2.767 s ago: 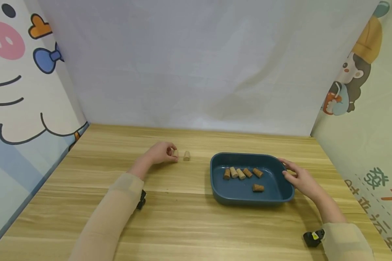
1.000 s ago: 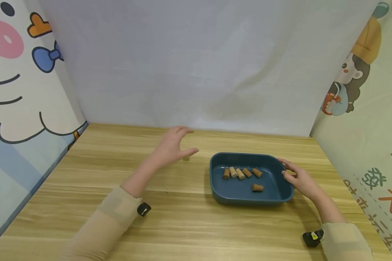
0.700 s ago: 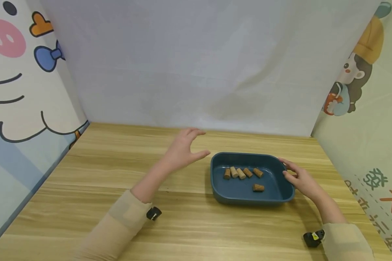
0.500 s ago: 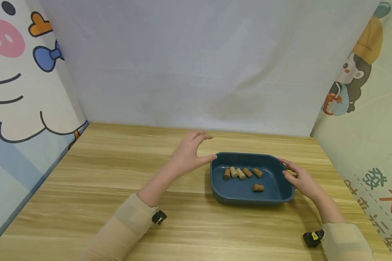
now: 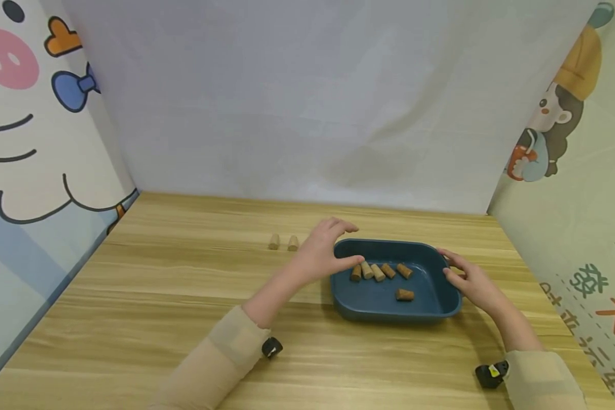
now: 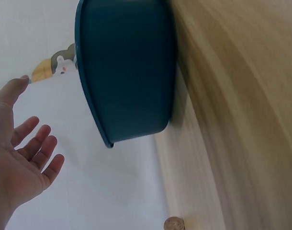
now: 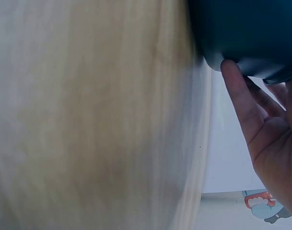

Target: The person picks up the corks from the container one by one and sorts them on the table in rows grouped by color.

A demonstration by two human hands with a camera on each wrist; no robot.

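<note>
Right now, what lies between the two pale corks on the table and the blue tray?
In the head view, the left hand, raised above the table. The left wrist view shows bare tabletop between one cork and the tray.

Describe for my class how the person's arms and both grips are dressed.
The bare, ungloved left grip and right grip extend from a plain beige fabric left sleeve and a matching right sleeve. Beside the cuffs sit a small black boxy left device and a similar right device, the latter bearing a yellow mark.
</note>
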